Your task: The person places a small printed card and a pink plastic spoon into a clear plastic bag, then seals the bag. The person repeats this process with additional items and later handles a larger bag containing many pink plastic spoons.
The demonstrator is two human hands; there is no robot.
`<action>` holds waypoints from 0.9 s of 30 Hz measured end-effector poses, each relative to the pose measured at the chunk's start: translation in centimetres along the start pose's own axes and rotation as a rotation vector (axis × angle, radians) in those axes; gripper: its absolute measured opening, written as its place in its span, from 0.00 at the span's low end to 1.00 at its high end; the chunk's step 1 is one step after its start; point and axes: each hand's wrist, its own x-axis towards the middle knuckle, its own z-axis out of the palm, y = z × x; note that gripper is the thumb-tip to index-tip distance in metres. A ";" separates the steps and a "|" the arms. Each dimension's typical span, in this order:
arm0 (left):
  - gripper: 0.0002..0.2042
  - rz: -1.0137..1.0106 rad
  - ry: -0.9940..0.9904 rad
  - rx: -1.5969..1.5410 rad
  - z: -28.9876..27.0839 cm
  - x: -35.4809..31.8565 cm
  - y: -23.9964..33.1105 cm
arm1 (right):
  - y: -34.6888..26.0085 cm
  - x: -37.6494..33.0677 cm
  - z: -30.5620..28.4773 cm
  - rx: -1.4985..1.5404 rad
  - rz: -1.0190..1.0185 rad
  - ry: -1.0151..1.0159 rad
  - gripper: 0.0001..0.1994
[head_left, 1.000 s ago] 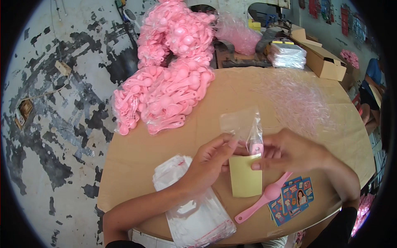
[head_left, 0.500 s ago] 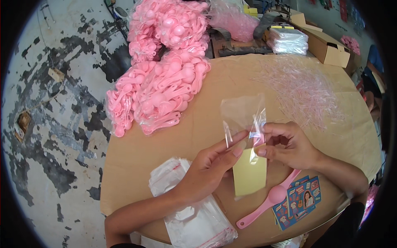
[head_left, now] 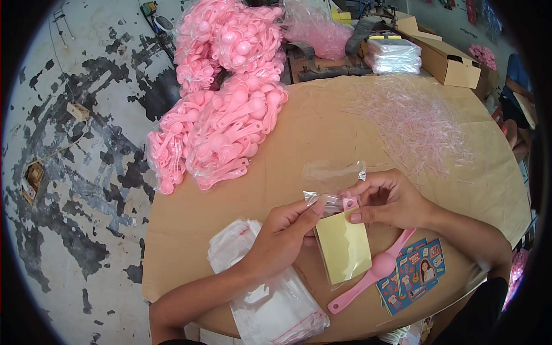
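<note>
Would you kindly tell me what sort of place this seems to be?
Probably a packing workshop: there are bulging bags of pink plastic pieces, a pile of clear bags and printed cards on the table.

On my left, a pale wall (head_left: 109,230) peels in dark, ragged patches, carrying a small box (head_left: 77,111) and a thin cable (head_left: 57,152). Before me curves a brown-covered desk (head_left: 287,161); beyond its far right edge, a grey wall (head_left: 440,24) rises in dimmer light.

On the table (head_left: 310,138), a spoon (head_left: 382,265) lies between bags (head_left: 279,307) and cards (head_left: 411,279).
</note>
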 end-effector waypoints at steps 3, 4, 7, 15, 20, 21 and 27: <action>0.21 0.038 0.000 -0.058 -0.1 -0.1 0.0 | -0.3 -0.2 0.2 0.056 0.018 -0.024 0.11; 0.21 0.042 0.003 -0.060 0.0 -0.1 0.2 | -0.3 -0.2 0.4 0.101 0.022 -0.034 0.10; 0.22 0.055 -0.010 -0.057 0.2 -0.3 0.6 | -0.3 -0.1 0.7 -0.061 -0.074 -0.004 0.10; 0.19 0.098 -0.059 0.064 -0.3 0.1 0.0 | 0.0 0.0 0.6 -0.101 -0.064 0.087 0.10; 0.15 0.173 -0.084 0.070 -0.6 0.3 -0.1 | -0.1 -0.1 0.3 -0.100 -0.129 0.120 0.10; 0.14 0.190 -0.086 0.052 -0.7 0.3 -0.2 | -0.2 -0.2 0.2 -0.122 -0.158 0.099 0.12; 0.12 0.158 -0.090 0.005 -0.6 0.1 -0.1 | -0.4 -0.2 -0.3 -0.187 -0.290 0.001 0.15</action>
